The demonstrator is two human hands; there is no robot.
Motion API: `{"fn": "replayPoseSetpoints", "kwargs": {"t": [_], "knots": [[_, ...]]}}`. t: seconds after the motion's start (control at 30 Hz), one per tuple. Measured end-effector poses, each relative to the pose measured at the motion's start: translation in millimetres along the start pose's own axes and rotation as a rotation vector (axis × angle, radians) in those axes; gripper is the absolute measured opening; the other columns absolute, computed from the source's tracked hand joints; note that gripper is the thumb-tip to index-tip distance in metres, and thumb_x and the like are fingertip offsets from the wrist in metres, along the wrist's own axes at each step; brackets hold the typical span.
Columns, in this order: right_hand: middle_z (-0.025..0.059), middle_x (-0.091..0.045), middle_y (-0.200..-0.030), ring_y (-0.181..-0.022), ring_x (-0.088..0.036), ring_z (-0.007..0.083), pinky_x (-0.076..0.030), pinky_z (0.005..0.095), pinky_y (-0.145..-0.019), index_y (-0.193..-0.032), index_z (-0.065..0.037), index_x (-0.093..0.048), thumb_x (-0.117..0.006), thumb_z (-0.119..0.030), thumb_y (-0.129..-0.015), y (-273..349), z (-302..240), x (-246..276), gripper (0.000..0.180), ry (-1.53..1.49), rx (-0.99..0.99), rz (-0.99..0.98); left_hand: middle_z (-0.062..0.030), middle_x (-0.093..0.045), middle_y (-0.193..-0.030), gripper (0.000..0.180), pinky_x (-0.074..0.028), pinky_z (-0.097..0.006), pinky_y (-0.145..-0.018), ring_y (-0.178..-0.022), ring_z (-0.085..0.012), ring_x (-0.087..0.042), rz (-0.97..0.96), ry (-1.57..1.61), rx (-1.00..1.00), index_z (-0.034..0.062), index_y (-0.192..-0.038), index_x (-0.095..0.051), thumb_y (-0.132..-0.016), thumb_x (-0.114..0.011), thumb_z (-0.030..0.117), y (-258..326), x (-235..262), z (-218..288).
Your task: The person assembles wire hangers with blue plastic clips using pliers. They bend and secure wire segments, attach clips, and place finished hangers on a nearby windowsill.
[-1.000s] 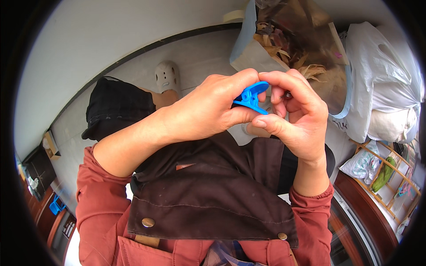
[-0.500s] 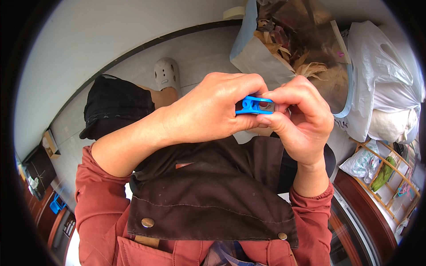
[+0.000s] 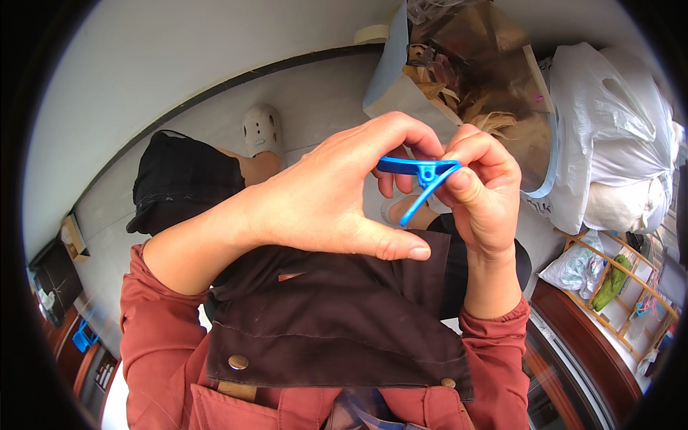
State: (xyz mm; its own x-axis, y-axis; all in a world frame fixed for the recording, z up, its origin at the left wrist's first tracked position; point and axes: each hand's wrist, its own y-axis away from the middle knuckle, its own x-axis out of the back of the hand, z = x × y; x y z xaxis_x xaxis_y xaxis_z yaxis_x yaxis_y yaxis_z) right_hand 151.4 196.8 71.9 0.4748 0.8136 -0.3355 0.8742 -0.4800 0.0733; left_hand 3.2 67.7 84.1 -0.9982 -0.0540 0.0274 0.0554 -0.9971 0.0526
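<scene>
A blue plastic clothes peg (image 3: pixel 424 172) is held up in front of my chest. Its two handle ends point left and stand spread apart in a V. My right hand (image 3: pixel 484 183) pinches the jaw end between thumb and fingers. Around the handle side, my left hand (image 3: pixel 333 186) is open, its thumb stretched out below and away from the peg. The left fingers curve above and behind the upper handle; whether they touch it I cannot tell.
Ahead to the right stands a large bag (image 3: pixel 401 86) with dry husks inside. White plastic bags (image 3: pixel 609 122) sit beside it. A wooden rack (image 3: pixel 631 330) with a green vegetable (image 3: pixel 613 283) lies at the right. A pale wall (image 3: pixel 165 57) curves along the left.
My left thumb has come off the lower handle and swung down. The peg's handles have sprung apart, with its jaw end still in my right hand.
</scene>
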Motion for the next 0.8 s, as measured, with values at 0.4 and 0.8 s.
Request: {"fn": "replayPoseSetpoints", "kwargs": {"t": [0.4, 0.8], "knots": [[0.0027, -0.050, -0.092, -0.059, -0.041, 0.0091, -0.033, 0.0221, -0.047, -0.091, -0.006, -0.052, -0.054, -0.021, -0.089, -4.2, 18.3, 12.9, 0.016, -0.961, -0.194, -0.182, -0.0045, -0.047, -0.101, 0.067, -0.045, -0.027, -0.073, -0.083, -0.0131, -0.053, 0.032, 0.055, -0.060, 0.0036, -0.112, -0.046, -0.059, -0.084, 0.018, 0.9, 0.6, -4.9], [0.0002, -0.051, -0.073, -0.055, -0.040, 0.0061, -0.032, 0.0208, -0.047, -0.090, -0.003, -0.055, -0.063, -0.016, -0.083, -1.5, 8.3, 1.6, 0.017, -0.496, -0.130, 0.125, -0.0026, -0.049, -0.093, 0.064, -0.045, -0.027, -0.073, -0.079, -0.0107, -0.051, 0.187, 0.139, 0.077, 0.0031, -0.111, -0.045, -0.061, -0.083, 0.018, -1.0, -4.9, -3.9]]}}
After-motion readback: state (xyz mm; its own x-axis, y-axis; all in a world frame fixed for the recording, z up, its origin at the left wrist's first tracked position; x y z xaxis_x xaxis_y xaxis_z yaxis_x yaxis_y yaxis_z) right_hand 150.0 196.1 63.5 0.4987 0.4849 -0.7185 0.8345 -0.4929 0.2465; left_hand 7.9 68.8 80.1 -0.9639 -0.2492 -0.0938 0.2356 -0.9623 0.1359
